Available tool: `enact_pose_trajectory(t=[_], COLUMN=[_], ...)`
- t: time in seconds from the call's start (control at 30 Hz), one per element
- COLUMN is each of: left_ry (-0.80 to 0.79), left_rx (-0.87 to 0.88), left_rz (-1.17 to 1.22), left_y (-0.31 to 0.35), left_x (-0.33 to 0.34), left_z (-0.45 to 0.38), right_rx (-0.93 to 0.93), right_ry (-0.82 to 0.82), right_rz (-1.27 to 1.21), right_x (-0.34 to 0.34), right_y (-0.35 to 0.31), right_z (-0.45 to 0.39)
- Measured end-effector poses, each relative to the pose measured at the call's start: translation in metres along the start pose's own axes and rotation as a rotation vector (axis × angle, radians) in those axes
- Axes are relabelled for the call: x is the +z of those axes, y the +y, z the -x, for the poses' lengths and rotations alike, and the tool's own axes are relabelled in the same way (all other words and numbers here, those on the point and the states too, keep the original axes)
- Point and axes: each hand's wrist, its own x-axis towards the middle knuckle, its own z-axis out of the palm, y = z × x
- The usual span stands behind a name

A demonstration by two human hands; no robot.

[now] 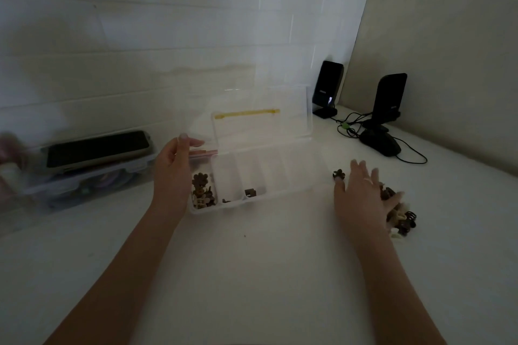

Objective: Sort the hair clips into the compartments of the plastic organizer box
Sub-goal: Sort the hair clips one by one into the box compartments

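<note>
A clear plastic organizer box lies open on the white table, its lid with a yellow latch standing up behind it. The leftmost compartment holds several brown and cream hair clips. Two more compartments each hold a small brown clip. My left hand rests against the box's left end, fingers at the lid corner. My right hand is spread flat over a loose pile of brown and cream clips to the right of the box. One dark flower clip lies by its fingertips.
A clear storage bin with a dark phone on top stands at the left. Two black speakers, a black mouse and cables sit at the back right, by the wall corner.
</note>
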Motion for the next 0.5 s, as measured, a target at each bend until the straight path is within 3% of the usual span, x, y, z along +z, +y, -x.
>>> enact_pose_trajectory(t=[0.13,0.23,0.4,0.5], left_ry=[0.014,0.009,0.026,0.015], left_rx=[-0.016,-0.004,-0.014,-0.006], left_rz=[0.004,0.022,0.055,0.069], left_y=[-0.001,-0.001,0.001,0.001], left_x=[-0.001,0.0,0.005,0.006], left_z=[-0.002,0.0,0.0,0.0], right_rx=[-0.078,0.025,0.159,0.102], right_ry=[0.003,-0.04,-0.296,-0.35], right_rz=[0.134,0.15,-0.29,-0.336], right_x=[0.0,-0.008,-0.028,-0.026], right_y=[-0.002,0.017,0.068,0.081], right_z=[-0.022,-0.042,-0.07,-0.063])
